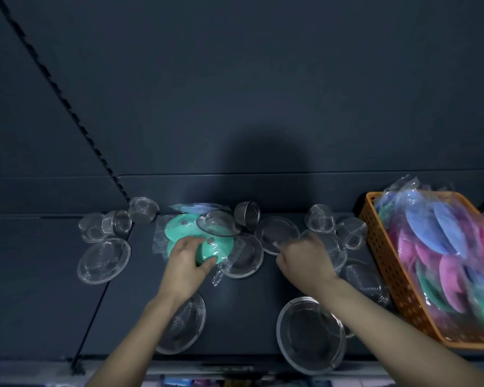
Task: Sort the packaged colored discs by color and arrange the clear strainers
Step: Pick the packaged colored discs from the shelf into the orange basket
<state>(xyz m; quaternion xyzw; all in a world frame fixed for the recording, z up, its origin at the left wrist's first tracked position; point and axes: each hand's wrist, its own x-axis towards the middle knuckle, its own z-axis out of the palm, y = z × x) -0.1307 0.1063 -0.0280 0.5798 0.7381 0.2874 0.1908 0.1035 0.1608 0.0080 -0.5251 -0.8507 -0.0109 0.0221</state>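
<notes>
My left hand [189, 259] grips a packaged green disc [182, 229] lying on the dark shelf, thumb curled under its near edge. A flat mesh strainer [217, 223] rests on top of that disc. A pale blue packaged disc [199, 208] lies just behind. My right hand [305, 256] is curled over the near rim of a flat strainer [277, 234]; whether it pinches the rim is hidden. More clear mesh strainers are scattered around: a wide one at the left [104, 261], one under my left forearm [186, 322], a deep one [310, 335] below my right arm.
An orange basket [386, 263] at the right holds several packaged blue, pink and green discs [442, 247]. Small cup-shaped strainers [143, 209] stand along the back wall. A slotted upright [67, 107] runs diagonally on the back panel. The shelf's front edge [235, 364] is near my arms.
</notes>
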